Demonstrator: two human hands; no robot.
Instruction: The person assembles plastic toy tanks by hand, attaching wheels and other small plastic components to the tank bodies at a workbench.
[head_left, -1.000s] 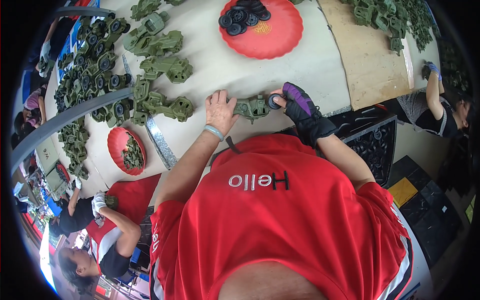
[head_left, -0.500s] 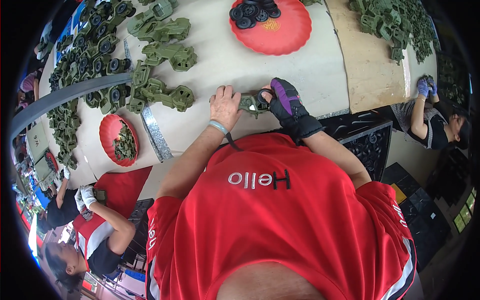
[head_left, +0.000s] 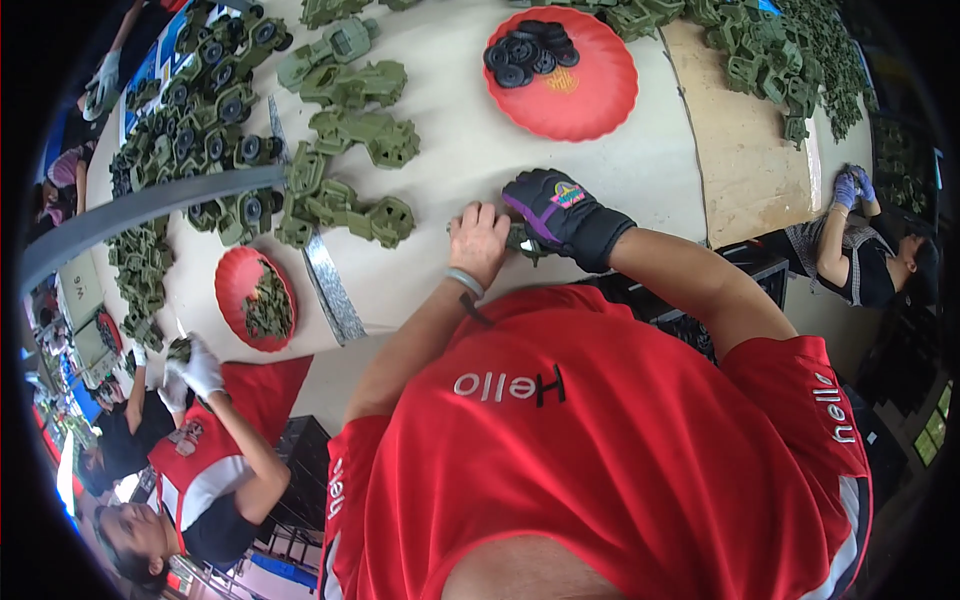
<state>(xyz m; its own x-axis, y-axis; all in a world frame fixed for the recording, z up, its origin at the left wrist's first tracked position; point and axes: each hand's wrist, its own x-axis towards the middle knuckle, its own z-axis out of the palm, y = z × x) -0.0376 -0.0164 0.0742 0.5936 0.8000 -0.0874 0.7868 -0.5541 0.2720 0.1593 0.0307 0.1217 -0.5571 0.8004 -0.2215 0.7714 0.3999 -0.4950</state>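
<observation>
My bare left hand [head_left: 478,245], with a pale bracelet at its wrist, holds an olive-green plastic toy vehicle body [head_left: 522,238] down on the table. My right hand [head_left: 568,218], in a black and purple glove, is closed over the right end of the same body. Both hands cover most of it, and only a small green part shows between them. The black wheel at that end is hidden under the glove. Beyond my hands, a red scalloped plate [head_left: 590,105] carries a heap of black toy wheels [head_left: 528,50].
Green toy vehicle bodies [head_left: 355,215] lie at the left, with wheeled ones [head_left: 215,100] beyond. A grey curved bar [head_left: 150,202] crosses there. A red bowl [head_left: 232,285] holds small green parts. Co-workers sit at left and right. More green parts [head_left: 770,70] are heaped far right.
My right hand has turned over the top of the toy vehicle body, covering the wheel and end that showed before. My left hand keeps its hold. The whole view has shifted slightly.
</observation>
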